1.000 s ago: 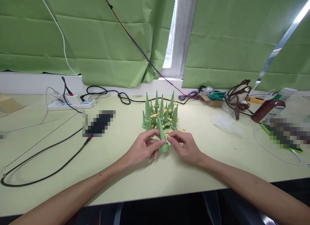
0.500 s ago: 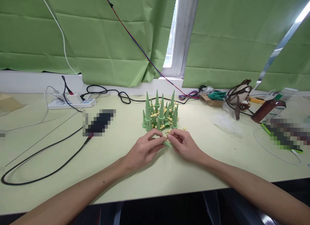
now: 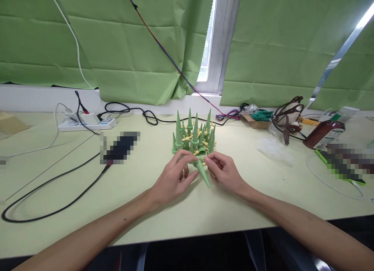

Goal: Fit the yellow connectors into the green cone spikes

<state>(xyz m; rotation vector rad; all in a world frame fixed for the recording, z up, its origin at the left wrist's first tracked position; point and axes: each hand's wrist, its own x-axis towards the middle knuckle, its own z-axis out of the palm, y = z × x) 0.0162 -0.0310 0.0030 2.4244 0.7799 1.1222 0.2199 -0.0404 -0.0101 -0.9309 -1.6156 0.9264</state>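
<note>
A green tapered spike point(image 3: 203, 173) lies slanted between my hands, its point toward me and its wide end away from me. My left hand point(image 3: 177, 173) has its fingertips on the wide end, with the thumb close along its side. Beside that end, my right hand point(image 3: 223, 169) pinches a small yellow piece point(image 3: 204, 162), mostly hidden by the fingers. Just beyond my hands stands a cluster of green spikes point(image 3: 195, 132), points up, with several small yellow valve-like pieces point(image 3: 186, 138) among them.
At left are a blurred dark device point(image 3: 121, 146) on a black cable and a white power strip point(image 3: 87, 124). On the right are crumpled clear plastic point(image 3: 274, 151), a small cardboard box point(image 3: 256, 122), a brown bottle point(image 3: 324, 132) and a green-edged device point(image 3: 341, 169).
The spike between my hands has come further into view, its point now nearer me. My left fingers have spread and shifted up its side. The right hand stays close, still pinching.
</note>
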